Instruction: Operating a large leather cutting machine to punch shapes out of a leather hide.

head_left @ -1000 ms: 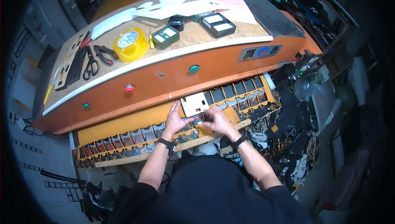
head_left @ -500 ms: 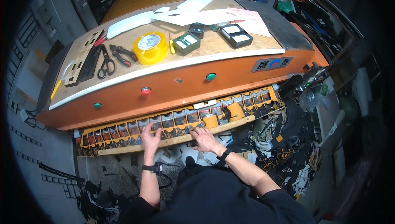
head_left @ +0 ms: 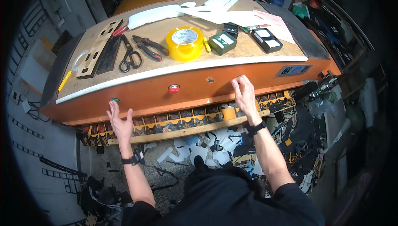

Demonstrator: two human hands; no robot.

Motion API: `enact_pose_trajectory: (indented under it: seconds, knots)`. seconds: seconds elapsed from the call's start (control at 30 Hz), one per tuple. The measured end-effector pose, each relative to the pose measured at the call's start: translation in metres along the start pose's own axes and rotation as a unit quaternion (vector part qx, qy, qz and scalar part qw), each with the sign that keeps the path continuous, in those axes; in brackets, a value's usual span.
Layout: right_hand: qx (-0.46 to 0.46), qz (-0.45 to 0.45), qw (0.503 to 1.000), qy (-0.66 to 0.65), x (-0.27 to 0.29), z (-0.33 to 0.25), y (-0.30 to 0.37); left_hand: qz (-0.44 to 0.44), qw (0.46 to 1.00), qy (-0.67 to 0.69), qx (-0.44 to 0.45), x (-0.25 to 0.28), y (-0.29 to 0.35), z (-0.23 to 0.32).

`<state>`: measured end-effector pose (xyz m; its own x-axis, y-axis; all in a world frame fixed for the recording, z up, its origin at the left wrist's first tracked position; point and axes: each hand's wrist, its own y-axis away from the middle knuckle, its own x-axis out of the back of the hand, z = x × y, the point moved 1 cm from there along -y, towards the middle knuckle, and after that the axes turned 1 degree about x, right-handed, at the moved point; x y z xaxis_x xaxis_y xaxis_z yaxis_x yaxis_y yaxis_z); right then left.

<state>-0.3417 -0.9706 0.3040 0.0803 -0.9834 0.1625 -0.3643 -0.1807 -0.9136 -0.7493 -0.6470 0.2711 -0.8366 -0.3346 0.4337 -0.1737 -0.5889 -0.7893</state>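
My left hand has its fingers stretched up and its thumb apart. Its fingertips rest at the left green push button on the machine's orange front panel. My right hand holds nothing, with bent fingers and the thumb a little apart. It lies against the panel at the right green button, which is almost wholly hidden behind the fingers. Between both hands sits a red push button, untouched. Below the panel, a strip of orange cutting rule and dark trays runs along a wooden bar.
On the worktop lie scissors, pliers, a yellow tape roll, a yellow-handled knife, small dark boxes and white sheets. Scraps litter the floor under the machine.
Both hands have left the strip below and moved up and outward to the front panel, left hand to the left button, right hand to the right one. The view has shifted.
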Motion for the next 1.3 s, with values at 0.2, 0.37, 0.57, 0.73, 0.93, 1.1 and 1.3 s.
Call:
enact_pose_trajectory:
  seconds: [0.2, 0.37, 0.57, 0.73, 0.93, 1.1, 1.3]
  knots:
    - [-0.168, -0.238, 0.957, -0.007, -0.003, -0.005, 0.052, 0.02, 0.997, 0.065, 0.037, -0.039, 0.046, 0.013]
    - [0.022, -0.402, 0.897, 0.184, -0.053, -0.002, 0.165, -0.283, 0.954, -0.071, -0.069, -0.108, 0.156, 0.069]
    - [-0.018, -0.438, 0.883, 0.169, -0.055, -0.001, 0.155, -0.278, 0.952, -0.121, -0.044, -0.112, 0.15, 0.103]
    - [-0.048, -0.475, 0.869, 0.128, -0.06, -0.008, 0.136, -0.281, 0.952, -0.119, -0.03, -0.108, 0.141, 0.089]
    - [-0.07, -0.476, 0.859, 0.175, -0.055, -0.018, 0.138, -0.349, 0.924, -0.153, 0.025, -0.109, 0.132, 0.096]
    - [-0.078, -0.499, 0.848, 0.163, -0.051, 0.0, 0.158, -0.369, 0.909, -0.188, 0.045, -0.119, 0.146, 0.112]
    - [-0.029, -0.427, 0.9, 0.083, -0.032, 0.025, 0.207, -0.348, 0.917, -0.185, 0.058, -0.137, 0.192, 0.105]
